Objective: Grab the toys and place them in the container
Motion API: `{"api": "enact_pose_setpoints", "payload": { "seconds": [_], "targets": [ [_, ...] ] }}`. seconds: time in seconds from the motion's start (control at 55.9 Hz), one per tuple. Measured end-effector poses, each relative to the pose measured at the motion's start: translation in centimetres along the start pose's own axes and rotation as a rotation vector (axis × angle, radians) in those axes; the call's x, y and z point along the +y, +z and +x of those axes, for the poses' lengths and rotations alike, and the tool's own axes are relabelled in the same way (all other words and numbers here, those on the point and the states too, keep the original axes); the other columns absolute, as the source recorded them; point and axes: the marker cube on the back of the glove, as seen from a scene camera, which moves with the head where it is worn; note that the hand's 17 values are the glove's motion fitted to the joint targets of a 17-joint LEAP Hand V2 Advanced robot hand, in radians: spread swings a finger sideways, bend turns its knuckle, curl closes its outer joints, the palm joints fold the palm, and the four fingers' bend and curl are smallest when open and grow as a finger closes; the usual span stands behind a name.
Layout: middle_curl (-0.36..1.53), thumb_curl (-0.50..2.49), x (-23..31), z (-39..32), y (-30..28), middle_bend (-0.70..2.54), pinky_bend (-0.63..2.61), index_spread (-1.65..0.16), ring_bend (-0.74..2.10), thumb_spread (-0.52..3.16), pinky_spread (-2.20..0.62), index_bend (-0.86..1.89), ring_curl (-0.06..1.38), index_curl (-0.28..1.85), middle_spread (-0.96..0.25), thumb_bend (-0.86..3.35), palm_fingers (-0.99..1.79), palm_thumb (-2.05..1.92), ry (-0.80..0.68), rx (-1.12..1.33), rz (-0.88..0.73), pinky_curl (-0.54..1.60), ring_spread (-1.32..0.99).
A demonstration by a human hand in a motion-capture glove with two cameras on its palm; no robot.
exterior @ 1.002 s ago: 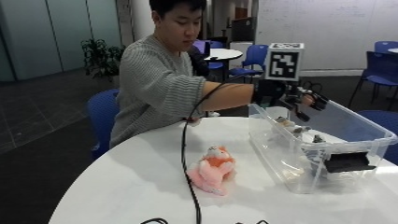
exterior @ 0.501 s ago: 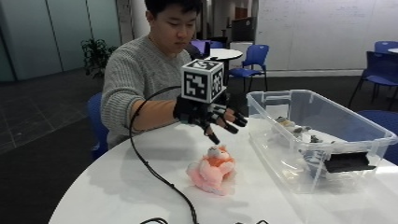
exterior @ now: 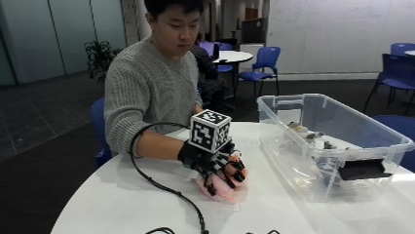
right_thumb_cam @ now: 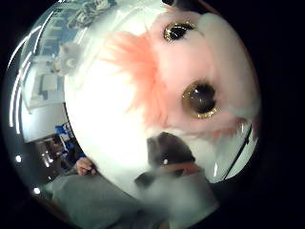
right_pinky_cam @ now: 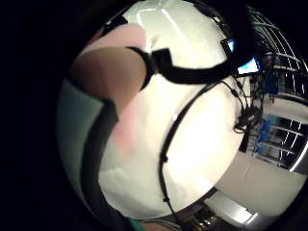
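A pink plush toy [exterior: 228, 193] with big glittery eyes lies on the round white table [exterior: 117, 204], just left of the clear plastic container [exterior: 389, 139]. My gloved right hand [exterior: 217, 168] is down on the toy, fingers bent over its top and sides. The thumb side palm view is filled by the plush toy's [right_thumb_cam: 190, 86] face, close to the palm. In the little finger side palm view, one finger [right_pinky_cam: 106, 72] curls over a patch of the pink toy [right_pinky_cam: 126, 131]. Several small toys [exterior: 311, 139] lie inside the container.
A black cable [exterior: 162, 187] trails from the glove across the table toward its front edge. The container has a black latch [exterior: 363, 169] on its near end. Blue chairs and another table stand behind the person. The other hand is out of sight.
My hand left the container, swung back to the left and came down from above the plush toy onto it, fingers now closing over it. The toy stays in place.
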Motion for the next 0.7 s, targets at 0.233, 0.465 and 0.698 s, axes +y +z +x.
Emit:
{"api": "enact_pose_setpoints", "payload": {
  "seconds": [0.233,0.465,0.698],
  "targets": [
    [0.40,0.35,-1.3,-0.1,0.7,0.34,1.12,-0.38,0.55,1.25,-0.10,0.15,0.43,0.32,-0.22,0.07,0.31,0.29,0.052,-0.007,0.055,0.31,-0.23],
    [0.48,0.46,-2.0,-0.3,0.8,0.56,1.10,-0.36,0.84,1.25,-0.28,0.12,0.51,0.28,-0.27,0.13,0.67,0.49,0.035,-0.008,0.196,0.32,-0.41],
    [0.54,0.58,-2.6,-0.3,-5.3,0.60,1.14,-0.35,0.87,1.05,-0.33,0.17,0.55,0.32,-0.29,0.12,0.71,0.60,0.010,-0.047,0.276,0.36,-0.50]
  ]
}}
